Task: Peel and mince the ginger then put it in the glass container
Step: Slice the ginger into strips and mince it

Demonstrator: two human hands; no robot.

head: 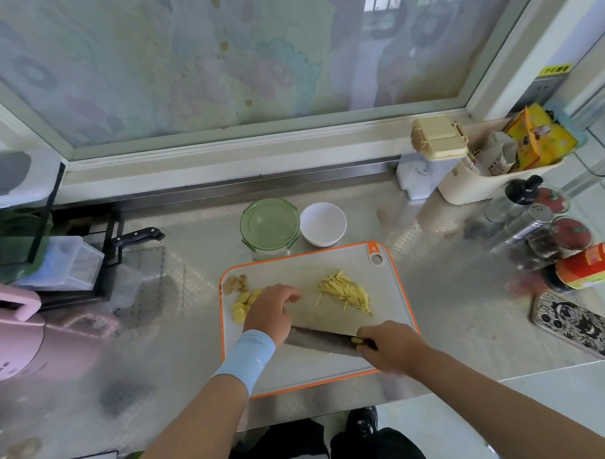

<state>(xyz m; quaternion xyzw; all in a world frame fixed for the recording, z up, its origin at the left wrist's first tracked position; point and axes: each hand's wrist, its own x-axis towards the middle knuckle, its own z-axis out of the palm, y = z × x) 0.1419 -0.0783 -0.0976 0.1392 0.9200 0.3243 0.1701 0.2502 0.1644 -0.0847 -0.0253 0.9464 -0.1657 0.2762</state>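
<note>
Left hand (273, 309) is laid knuckles-up on the cutting board (312, 263), fingers bent and kept close together, tips down on the board; whether anything is pinched under them cannot be told. A light blue wrist sleeve (247, 356) is worn on that arm. Right hand (391, 346) is closed round the handle of the knife (318, 338), fingers wrapped tight; the blade is laid low across the board, pointed left, its tip hidden behind the left wrist. A small yellow bit is stuck on the blade by the handle. Ginger is found in three lots on the board: strips (344, 291) piled right of centre, slices (243, 300) just beside the left hand, brownish peel scraps (236, 283) at the far left corner. The glass container (269, 225), seen with a green lid, is set just behind the board, with a white bowl (323, 223) beside it. A black-handled knife (136, 237) is racked at left, a pink appliance (13, 342) nearer. A phone (579, 326), jars and a red-labelled bottle (587, 267) are grouped at right, a cream bin (498, 184) of packets behind. All is set on a steel counter (468, 292) under a window covered with floral film.
</note>
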